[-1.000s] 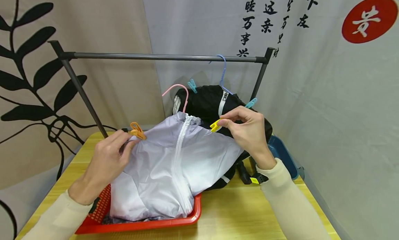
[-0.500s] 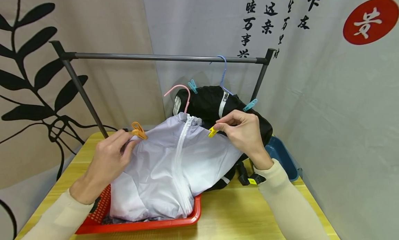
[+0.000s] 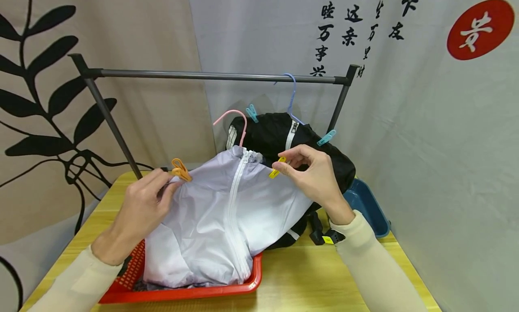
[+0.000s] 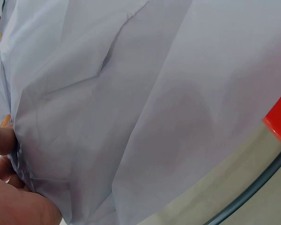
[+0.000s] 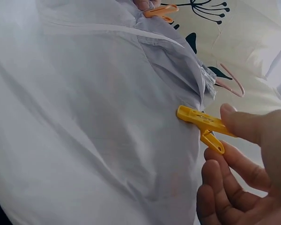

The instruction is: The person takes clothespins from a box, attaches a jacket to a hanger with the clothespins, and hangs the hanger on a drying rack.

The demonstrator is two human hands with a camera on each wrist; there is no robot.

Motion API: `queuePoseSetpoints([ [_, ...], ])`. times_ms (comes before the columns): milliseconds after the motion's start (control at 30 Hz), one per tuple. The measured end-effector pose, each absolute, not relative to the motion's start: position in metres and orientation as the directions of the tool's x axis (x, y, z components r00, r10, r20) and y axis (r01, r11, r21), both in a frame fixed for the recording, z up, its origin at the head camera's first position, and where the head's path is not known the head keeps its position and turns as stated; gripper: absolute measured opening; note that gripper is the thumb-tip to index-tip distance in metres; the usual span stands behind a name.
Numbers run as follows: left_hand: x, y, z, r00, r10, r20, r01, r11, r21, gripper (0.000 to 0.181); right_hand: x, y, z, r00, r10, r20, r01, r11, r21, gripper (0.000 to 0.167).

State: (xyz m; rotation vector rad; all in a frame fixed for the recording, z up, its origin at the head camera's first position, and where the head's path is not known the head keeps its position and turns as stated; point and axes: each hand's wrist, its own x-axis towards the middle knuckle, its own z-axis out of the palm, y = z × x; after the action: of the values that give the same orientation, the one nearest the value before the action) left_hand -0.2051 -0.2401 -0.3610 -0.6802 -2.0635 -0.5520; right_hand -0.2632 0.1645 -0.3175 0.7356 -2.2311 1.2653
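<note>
A pale lavender-white zip jacket (image 3: 207,222) is spread over the red basket, with a pink hanger (image 3: 244,123) hook rising from its collar. My left hand (image 3: 139,206) pinches the jacket's left shoulder, right beside an orange clothespin (image 3: 180,170) clipped there. On the other shoulder sits a yellow clothespin (image 5: 203,123), its nose over the fabric edge. My right hand (image 3: 318,179) has the thumb on one arm of this clothespin and a finger at the other arm's tip. In the left wrist view, cloth (image 4: 107,108) fills most of the picture beside my fingers (image 4: 7,140).
Behind stands a dark metal rack (image 3: 202,74). A black garment (image 3: 267,132) hangs from it on a blue hanger (image 3: 293,96), with light-blue clothespins (image 3: 252,113). The red basket (image 3: 257,276) rests on the wooden table (image 3: 308,276). A blue tray (image 3: 366,206) stands at right.
My right hand has moved left and slightly down, bringing the yellow clothespin onto the jacket's shoulder edge, and its fingers have spread apart on the clothespin. The left hand keeps its place.
</note>
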Motion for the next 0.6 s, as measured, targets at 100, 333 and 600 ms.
queuePoseSetpoints([
  [100,-0.204,-0.241,-0.360,-0.477,0.261,0.839,0.645,0.752,0.132,0.023,-0.262,0.165,-0.317,-0.751,-0.229,0.620,-0.647,0.440,-0.622,0.027],
  [333,-0.203,-0.240,-0.359,-0.476,0.258,0.841,0.644,0.753,0.133,0.024,-0.260,0.170,-0.318,-0.753,-0.275,0.598,-0.651,0.447,-0.614,0.042],
  [600,-0.202,-0.240,-0.358,-0.475,0.253,0.843,0.640,0.757,0.133,0.023,-0.266,0.190,-0.331,-0.750,-0.433,0.500,-0.661,0.475,-0.581,0.052],
])
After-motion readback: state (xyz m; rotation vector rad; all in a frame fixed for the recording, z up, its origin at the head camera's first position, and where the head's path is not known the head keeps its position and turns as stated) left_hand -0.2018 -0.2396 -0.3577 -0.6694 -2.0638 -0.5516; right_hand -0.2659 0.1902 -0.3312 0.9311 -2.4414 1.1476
